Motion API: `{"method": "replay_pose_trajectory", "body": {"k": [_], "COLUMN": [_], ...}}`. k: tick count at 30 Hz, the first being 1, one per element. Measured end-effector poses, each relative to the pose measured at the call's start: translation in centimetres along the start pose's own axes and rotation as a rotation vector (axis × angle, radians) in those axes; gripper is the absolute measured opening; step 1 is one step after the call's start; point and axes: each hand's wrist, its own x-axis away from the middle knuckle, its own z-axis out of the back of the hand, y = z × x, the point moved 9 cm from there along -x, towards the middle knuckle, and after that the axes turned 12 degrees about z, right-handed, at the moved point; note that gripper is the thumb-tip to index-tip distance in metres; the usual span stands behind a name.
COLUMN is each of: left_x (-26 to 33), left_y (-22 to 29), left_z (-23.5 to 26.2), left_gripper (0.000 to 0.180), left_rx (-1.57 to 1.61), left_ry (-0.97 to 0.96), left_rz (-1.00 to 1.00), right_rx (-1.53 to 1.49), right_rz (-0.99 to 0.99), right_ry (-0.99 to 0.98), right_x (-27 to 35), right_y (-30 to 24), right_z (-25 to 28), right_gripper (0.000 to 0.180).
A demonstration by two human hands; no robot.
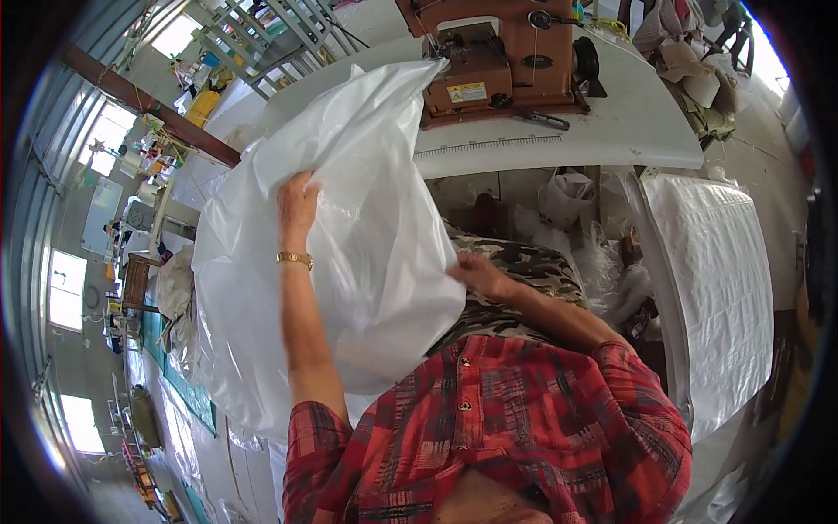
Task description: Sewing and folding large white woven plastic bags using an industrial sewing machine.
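Observation:
A large white plastic sheet (375,205) lies in loose folds over my lap and the left part of the table. Its upper corner reaches the needle area of a brown sewing machine (515,74). My left hand (298,208), with a gold watch on the wrist, is on the upper middle of the sheet, fingers bent around a fold. At the sheet's right edge, my right hand (483,275) is closed on the border, its fingertips partly hidden. The machine's needle and presser foot are hard to make out.
A pale sewing table (628,131) with a ruler strip (489,144) along its front carries the machine. To the right stands a stack of white woven sheets (711,253). Plastic scraps (602,271) hang below the table. A metal frame (262,44) stands beyond at the left.

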Motion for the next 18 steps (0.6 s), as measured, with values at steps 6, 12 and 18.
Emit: {"method": "replay_pose_trajectory", "body": {"k": [6,12,18], "left_x": [-0.9,1.1,2.1], "left_y": [-0.4,0.9,3.6], "left_z": [-1.0,-1.1,0.9], "left_gripper": [0.029,0.020,0.027], "left_rx": [0.202,0.650,0.887], "left_ry": [-0.188,-0.460,-0.551], "left_rz": [0.103,0.207,0.236], "right_rx": [0.066,1.310,0.819], "right_rz": [0.078,0.023,0.481], "right_ry": [-0.593,-0.283,0.477], "right_x": [5.2,-1.0,-2.8], "right_y": [-5.5,-2.8,-18.3], "right_z": [-8.6,-0.4,2.5], "right_gripper": [0.028,0.035,0.047]}}
